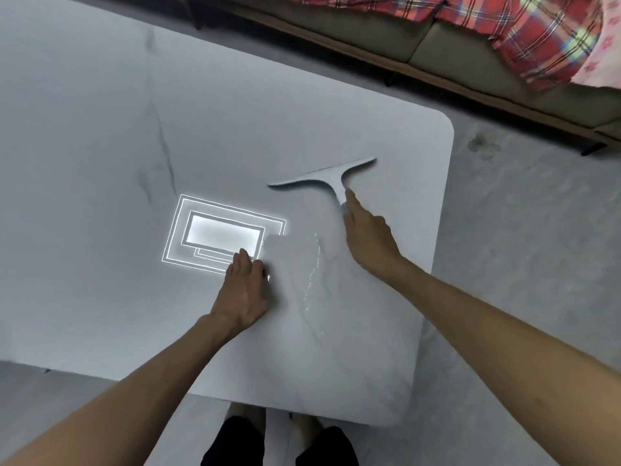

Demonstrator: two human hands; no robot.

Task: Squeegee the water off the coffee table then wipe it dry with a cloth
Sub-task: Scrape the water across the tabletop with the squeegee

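Observation:
A pale grey squeegee (331, 178) lies flat on the white coffee table (100, 163), its blade towards the far side and its handle pointing at me. My right hand (368, 237) grips the handle's near end, index finger stretched along it. My left hand (243, 287) presses down on a pale cloth (280, 253) that lies flat on the table left of the squeegee. A thin streak of water (311, 274) glistens between the two hands and runs towards the table's near edge.
A ceiling lamp's bright reflection (221, 233) shows on the tabletop beside the cloth. A sofa (470, 62) with a plaid blanket (537, 35) stands beyond the table's far right. Grey floor (521, 264) lies right of the table's rounded corner. My feet (242, 412) are at the near edge.

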